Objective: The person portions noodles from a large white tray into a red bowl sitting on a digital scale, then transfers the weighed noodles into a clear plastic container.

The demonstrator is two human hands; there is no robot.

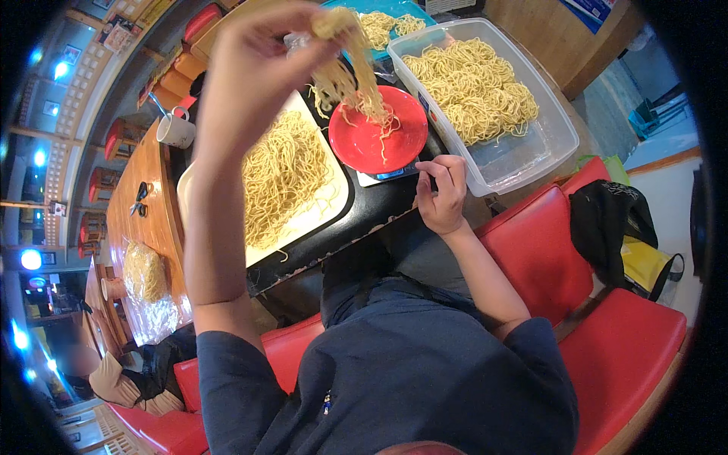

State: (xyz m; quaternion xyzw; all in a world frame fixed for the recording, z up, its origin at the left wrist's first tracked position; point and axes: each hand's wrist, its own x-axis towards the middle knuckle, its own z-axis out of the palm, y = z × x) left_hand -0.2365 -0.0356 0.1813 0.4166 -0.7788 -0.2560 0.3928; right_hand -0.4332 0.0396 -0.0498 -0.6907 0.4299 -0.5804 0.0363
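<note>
My left hand [273,54] is raised above the black table and grips a hanging bunch of noodles [367,79]. The lower strands trail onto a red plate [364,145], which rests on a digital scale [392,173]. Near the front edge of that plate is my right hand [443,190], fingers curled and apart, holding nothing. A white tray heaped with noodles [284,176] lies to the left, partly hidden by my left forearm. To the right, a clear plastic container [554,142] holds more noodles [472,91].
A turquoise tray [418,14] with small noodle portions lies behind the plate. On the wooden table at left are a mug [176,129], scissors [139,199] and bagged noodles [145,273]. A person [131,381] sits at lower left. Red chairs [529,244] stand close by.
</note>
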